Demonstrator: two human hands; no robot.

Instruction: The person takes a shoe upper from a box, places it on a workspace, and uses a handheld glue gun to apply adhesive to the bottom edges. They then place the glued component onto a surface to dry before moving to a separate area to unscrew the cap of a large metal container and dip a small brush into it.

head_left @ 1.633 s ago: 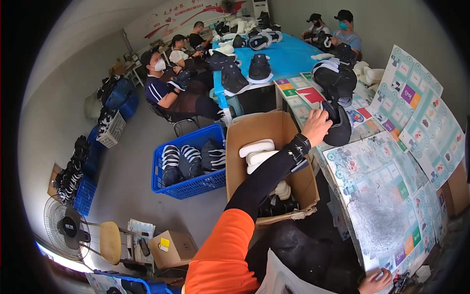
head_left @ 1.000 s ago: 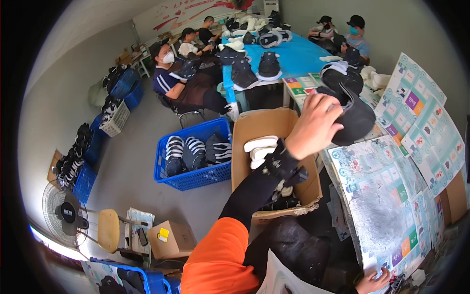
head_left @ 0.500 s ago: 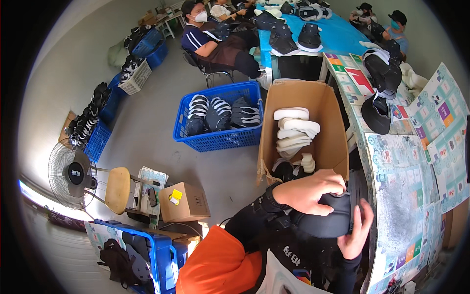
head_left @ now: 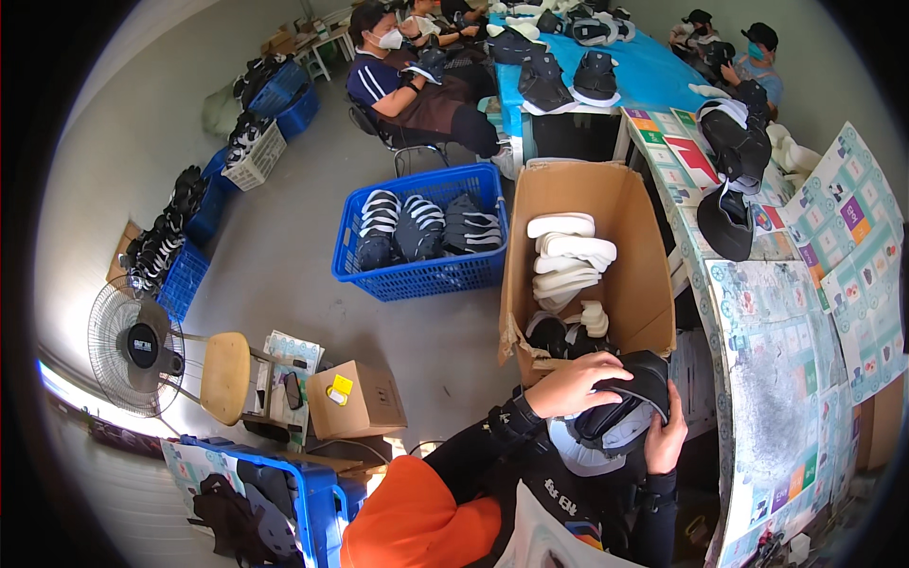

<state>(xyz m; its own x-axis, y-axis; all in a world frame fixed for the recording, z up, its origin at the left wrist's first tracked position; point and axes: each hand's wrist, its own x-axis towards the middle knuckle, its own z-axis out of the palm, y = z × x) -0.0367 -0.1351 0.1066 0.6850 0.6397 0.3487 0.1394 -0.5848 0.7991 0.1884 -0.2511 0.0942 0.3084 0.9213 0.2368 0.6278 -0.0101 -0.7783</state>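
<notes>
While the L hand [head_left: 573, 383] grips the upper edge of a blk/grey shoe upper [head_left: 620, 417], fingers curled over it, the R hand [head_left: 666, 435] clasps its right side, thumb up along the edge; both hands approx. half closed. Shoe's held near the body, by the near end of an open cardboard box [head_left: 632, 222] w/ white sole-shaped pcs [head_left: 568, 251], L of the paper-covered table [head_left: 767, 360].

Shoe upper [head_left: 614, 419] — black, pale grey; basket [head_left: 436, 277] — blue.
</notes>
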